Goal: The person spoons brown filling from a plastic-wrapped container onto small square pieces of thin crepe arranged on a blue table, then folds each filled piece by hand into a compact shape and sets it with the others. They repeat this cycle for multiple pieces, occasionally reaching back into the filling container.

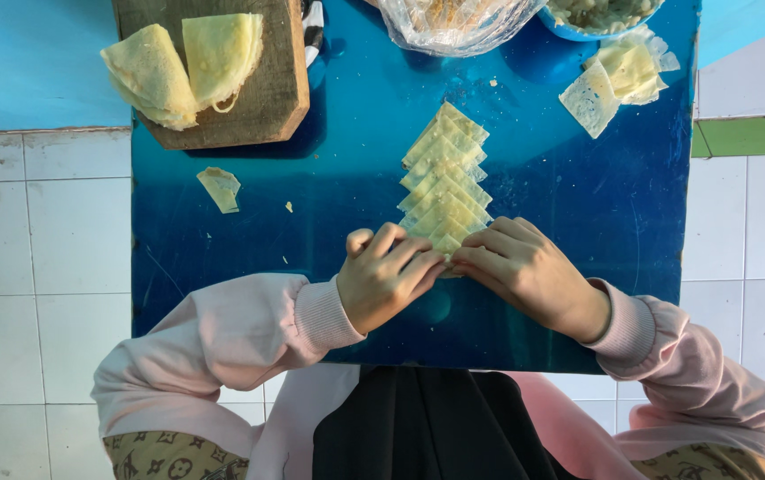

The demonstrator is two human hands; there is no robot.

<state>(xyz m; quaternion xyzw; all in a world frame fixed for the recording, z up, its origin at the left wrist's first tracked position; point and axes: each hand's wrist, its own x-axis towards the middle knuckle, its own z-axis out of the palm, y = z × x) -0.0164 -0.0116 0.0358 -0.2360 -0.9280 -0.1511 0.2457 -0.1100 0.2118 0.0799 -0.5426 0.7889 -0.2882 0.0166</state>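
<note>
A row of several folded pale-yellow dough wrappers (444, 182) lies overlapping down the middle of a blue table (578, 204). My left hand (387, 276) and my right hand (520, 267) meet at the near end of the row. The fingertips of both press on the nearest wrapper, which they mostly hide. Both arms wear pink sleeves.
A wooden board (258, 107) at the far left carries folded thin pancakes (182, 67). A torn wrapper scrap (220, 188) lies below it. At the far edge sit a plastic-covered bowl (453, 22), a blue bowl of filling (600, 13) and loose wrapper squares (618, 80). White floor tiles surround the table.
</note>
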